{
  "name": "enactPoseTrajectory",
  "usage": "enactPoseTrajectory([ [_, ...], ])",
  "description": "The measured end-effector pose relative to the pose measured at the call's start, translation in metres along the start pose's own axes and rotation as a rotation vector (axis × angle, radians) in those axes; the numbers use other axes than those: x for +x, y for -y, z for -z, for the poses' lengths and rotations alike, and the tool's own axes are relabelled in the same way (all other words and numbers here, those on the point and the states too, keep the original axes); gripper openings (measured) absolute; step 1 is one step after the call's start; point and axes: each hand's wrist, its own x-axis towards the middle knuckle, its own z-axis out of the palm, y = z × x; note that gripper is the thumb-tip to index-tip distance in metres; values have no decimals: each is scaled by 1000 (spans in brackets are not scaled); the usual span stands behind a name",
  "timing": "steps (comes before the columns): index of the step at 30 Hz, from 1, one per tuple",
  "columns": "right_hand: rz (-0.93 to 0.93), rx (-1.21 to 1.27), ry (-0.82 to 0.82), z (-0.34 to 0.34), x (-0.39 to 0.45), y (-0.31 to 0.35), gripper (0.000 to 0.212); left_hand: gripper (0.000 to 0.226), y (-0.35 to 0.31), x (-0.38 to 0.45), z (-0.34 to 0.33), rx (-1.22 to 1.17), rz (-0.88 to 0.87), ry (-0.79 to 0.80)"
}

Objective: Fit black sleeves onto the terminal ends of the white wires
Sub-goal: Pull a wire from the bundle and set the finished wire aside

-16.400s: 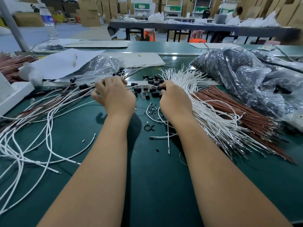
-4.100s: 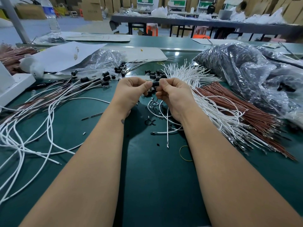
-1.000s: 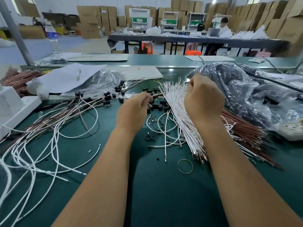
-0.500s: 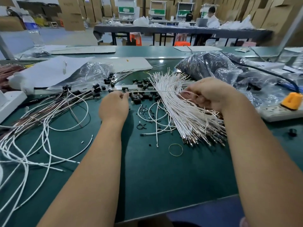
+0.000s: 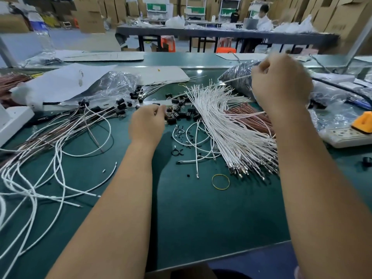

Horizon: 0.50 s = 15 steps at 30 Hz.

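Left of white wire bundle (image 5: 225, 125): loose black sleeves (image 5: 179, 113) on tabletop (image 5: 201, 218), small, light, apt to roll; best pinched by sides. Left hand (image 5: 147, 123) at sleeve pile, fingers curled, grip contents: can't tell. Above-right of bundle: right hand (image 5: 281, 85) pinching one thin, floppy white wire (image 5: 233, 79) near its end, grip clamped.

A factory assembly floor: stacked brown cardboard cartons (image 5: 340, 19) and long dark work tables (image 5: 221, 34) stand beyond the green-topped workbench (image 5: 201, 218).
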Motion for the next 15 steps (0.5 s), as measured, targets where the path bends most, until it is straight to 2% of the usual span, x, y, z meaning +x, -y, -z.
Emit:
enactPoseTrajectory([
  [2,-71,278,391,-2,-1,-9,12,42,7,5,4,3,111,-110],
  [4,-254,443,780,1,-3,-17,12,40,14,10,9,5,231,-205],
  [5,-325,436,910,1,-4,-23,12,40,17,12,11,21,274,-238],
  [7,-399,333,1034,2,-6,-33,11,39,22,16,12,41,330,-268],
  [10,-390,199,1008,7,-7,-43,14,39,21,15,10,17,291,-241],
  [11,-370,151,907,10,-7,-45,12,37,19,13,7,-17,243,-201],
  [13,-370,-31,569,10,-4,-48,14,31,12,9,0,-110,152,-85],
  [14,-379,-160,412,9,-2,-47,20,30,8,7,-4,-142,124,-25],
  [15,-384,-279,323,5,-1,-44,32,29,6,6,-6,-166,100,25],
])
